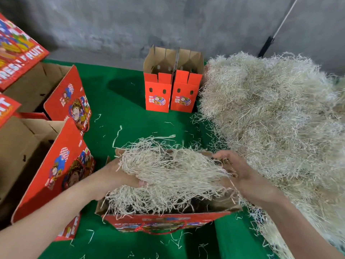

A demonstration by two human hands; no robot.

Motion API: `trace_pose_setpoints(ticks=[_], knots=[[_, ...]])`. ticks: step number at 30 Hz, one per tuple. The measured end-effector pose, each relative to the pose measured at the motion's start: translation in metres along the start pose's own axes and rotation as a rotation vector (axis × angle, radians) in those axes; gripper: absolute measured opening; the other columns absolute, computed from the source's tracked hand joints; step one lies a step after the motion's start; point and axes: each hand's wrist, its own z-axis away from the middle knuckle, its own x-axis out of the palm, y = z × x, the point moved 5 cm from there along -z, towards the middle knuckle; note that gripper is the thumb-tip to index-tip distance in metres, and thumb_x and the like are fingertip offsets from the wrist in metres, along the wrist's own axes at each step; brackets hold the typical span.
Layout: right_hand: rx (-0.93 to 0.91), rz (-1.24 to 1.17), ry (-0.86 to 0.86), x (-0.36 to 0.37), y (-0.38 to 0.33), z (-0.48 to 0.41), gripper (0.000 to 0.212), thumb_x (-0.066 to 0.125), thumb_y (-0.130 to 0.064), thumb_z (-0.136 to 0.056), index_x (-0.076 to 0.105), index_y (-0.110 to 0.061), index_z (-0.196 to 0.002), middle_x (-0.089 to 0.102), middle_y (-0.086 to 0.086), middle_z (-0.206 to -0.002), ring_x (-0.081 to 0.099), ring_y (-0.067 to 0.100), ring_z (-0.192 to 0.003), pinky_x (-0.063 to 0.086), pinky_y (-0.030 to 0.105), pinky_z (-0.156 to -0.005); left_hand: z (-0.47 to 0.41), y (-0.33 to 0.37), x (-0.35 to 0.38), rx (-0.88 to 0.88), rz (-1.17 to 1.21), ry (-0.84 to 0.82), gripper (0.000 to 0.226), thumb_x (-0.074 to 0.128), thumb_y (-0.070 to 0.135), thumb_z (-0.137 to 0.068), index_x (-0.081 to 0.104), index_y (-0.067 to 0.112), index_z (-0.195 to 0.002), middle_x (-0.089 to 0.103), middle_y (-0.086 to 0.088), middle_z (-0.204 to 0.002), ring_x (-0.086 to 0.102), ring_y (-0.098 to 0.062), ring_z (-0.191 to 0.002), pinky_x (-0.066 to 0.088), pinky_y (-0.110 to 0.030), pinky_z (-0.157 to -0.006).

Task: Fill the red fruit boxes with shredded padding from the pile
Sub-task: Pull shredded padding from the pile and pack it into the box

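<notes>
An open red fruit box (168,220) stands on the green table right below me, its brown inside partly filled with pale shredded padding. Over its opening I hold a thick bunch of padding (173,169) between both hands. My left hand (119,178) grips the bunch from the left side, its fingers buried in the strands. My right hand (240,171) grips it from the right. The big pile of padding (276,113) covers the table's right side, just beyond my right wrist.
Two open red boxes (56,101) (48,165) stand at the left, with printed red lids (16,51) leaning above them. A smaller red box (171,90) with raised flaps stands at the back by the grey wall. Loose strands litter the green table (119,101).
</notes>
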Motion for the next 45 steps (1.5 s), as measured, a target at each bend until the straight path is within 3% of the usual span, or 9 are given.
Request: trace_pose_setpoints(ticks=[4,8,17,21,26,30,34,38,45], knots=[[-0.101,0.112,-0.110,0.030,-0.013,-0.008,0.062,0.053,0.009,-0.080,0.053,-0.047,-0.107,0.054,-0.037,-0.106,0.053,-0.016,-0.097,0.048,0.007,-0.072,0.003,0.010,0.015,0.040,0.067,-0.253,0.100,0.093,0.029,-0.039,0.039,0.038,-0.123,0.066,0.026,-0.098,0.056,0.005,-0.104,0.037,-0.022,-0.095],[-0.183,0.179,-0.259,0.068,-0.022,-0.019,0.056,0.056,0.003,-0.082,0.054,-0.043,-0.113,0.052,-0.034,-0.118,0.049,-0.016,-0.107,0.036,-0.002,-0.082,-0.007,0.029,0.048,0.012,0.163,-0.257,0.100,0.068,0.073,-0.045,0.032,0.042,-0.133,0.029,0.021,-0.137,0.023,-0.012,-0.134,0.011,-0.044,-0.113],[0.155,0.045,0.107,0.003,0.011,-0.010,0.022,0.051,-0.013,-0.090,0.047,-0.035,-0.089,0.067,-0.020,-0.080,0.060,-0.008,-0.069,0.044,0.026,-0.088,-0.012,0.006,0.015,0.001,0.096,-0.084,0.086,0.074,0.053,-0.046,0.053,0.025,-0.125,0.021,0.000,-0.154,0.014,-0.024,-0.142,0.004,-0.049,-0.113],[0.157,-0.127,-0.077,0.034,0.006,-0.024,0.020,0.051,-0.043,-0.085,0.051,-0.040,-0.105,0.065,-0.018,-0.105,0.060,-0.007,-0.090,0.043,0.020,-0.085,-0.012,0.012,0.041,-0.017,-0.038,-0.222,0.039,0.080,0.060,-0.044,0.066,0.039,-0.075,0.048,0.025,-0.123,0.028,-0.016,-0.136,0.019,-0.044,-0.112],[0.099,-0.051,-0.124,0.065,-0.002,-0.038,0.023,0.061,-0.012,-0.085,0.057,-0.033,-0.094,0.070,-0.020,-0.085,0.066,0.005,-0.088,0.053,0.012,-0.067,-0.013,0.014,0.040,0.028,-0.086,-0.193,0.051,0.085,0.058,-0.038,0.059,0.053,-0.082,0.062,0.037,-0.080,0.047,-0.004,-0.110,0.032,-0.036,-0.099],[0.142,-0.207,0.132,0.028,0.006,-0.030,0.027,0.069,-0.024,-0.076,0.048,-0.029,-0.091,0.069,-0.009,-0.076,0.063,-0.010,-0.069,0.048,0.007,-0.054,-0.013,0.003,0.013,-0.018,-0.100,-0.077,0.059,0.084,0.058,-0.038,0.056,0.045,-0.088,0.048,0.025,-0.116,0.036,-0.027,-0.133,0.020,-0.051,-0.110],[0.297,-0.186,-0.119,0.071,0.007,-0.034,0.068,0.074,-0.060,-0.060,0.057,-0.025,-0.116,0.058,-0.005,-0.124,0.058,-0.003,-0.102,0.041,0.023,-0.094,-0.015,0.025,0.057,0.281,-0.163,-0.267,0.060,0.084,0.033,-0.062,0.062,0.023,-0.117,0.066,0.008,-0.116,0.054,-0.017,-0.121,0.042,-0.035,-0.101],[0.339,-0.217,0.044,0.073,0.010,-0.046,0.020,0.054,-0.001,-0.086,0.049,-0.017,-0.097,0.069,-0.011,-0.077,0.063,-0.004,-0.064,0.054,0.016,-0.061,-0.012,0.030,0.056,0.171,-0.083,-0.335,0.077,0.086,0.039,-0.052,0.053,0.026,-0.121,0.061,0.020,-0.118,0.055,0.002,-0.110,0.049,-0.020,-0.088],[0.403,-0.503,0.167,0.060,0.031,-0.048,0.068,0.068,-0.026,-0.078,0.037,-0.009,-0.136,0.053,0.009,-0.128,0.051,0.023,-0.108,0.043,0.035,-0.084,-0.015,0.001,0.035,-0.021,0.206,-0.264,0.012,0.067,0.010,-0.073,0.066,0.009,-0.086,0.069,-0.011,-0.100,0.062,-0.019,-0.099,0.048,-0.029,-0.088]])
